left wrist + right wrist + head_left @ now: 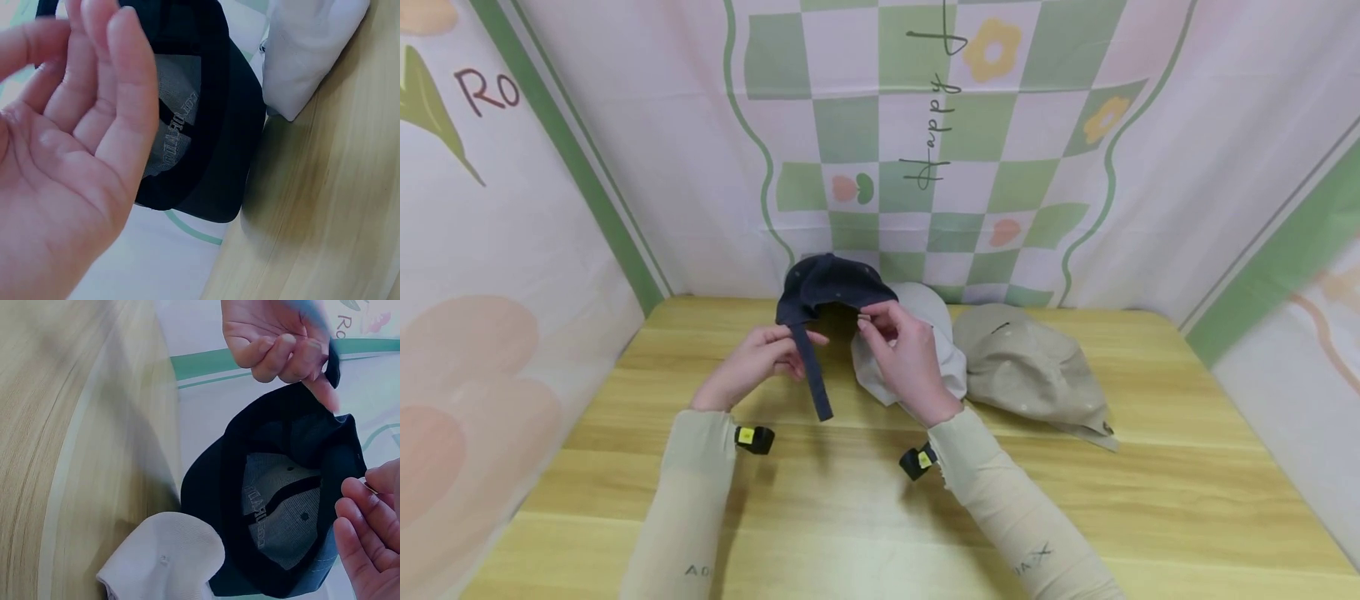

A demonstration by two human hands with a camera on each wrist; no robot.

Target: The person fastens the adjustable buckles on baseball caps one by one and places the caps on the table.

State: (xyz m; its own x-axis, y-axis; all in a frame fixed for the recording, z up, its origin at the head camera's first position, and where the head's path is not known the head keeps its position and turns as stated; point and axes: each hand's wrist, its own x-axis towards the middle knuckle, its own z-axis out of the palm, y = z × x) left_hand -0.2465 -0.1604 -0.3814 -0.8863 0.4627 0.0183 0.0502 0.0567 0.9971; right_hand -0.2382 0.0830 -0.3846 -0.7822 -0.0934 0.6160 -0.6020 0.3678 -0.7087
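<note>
A dark navy baseball cap [831,282] is held up near the back of the table, its opening facing me. Its loose back strap [814,375] hangs down at the left side. My left hand [752,357] holds the cap at the strap's base, the fingers bent behind the strap. Thumb and fingertips of my right hand [910,354] pinch the cap's opposite back edge at a small buckle [863,317]. Inside the cap, grey lining [284,531] with stitched lettering shows in both wrist views. In the left wrist view, my left hand [81,150] hides part of the cap.
Partly behind my right hand, a white cap [868,367] lies on the wooden table [820,517]. Touching it on the right is a beige cap [1030,358]. A checked green and white cloth [902,129] hangs at the table's back edge, with printed cloth at both sides.
</note>
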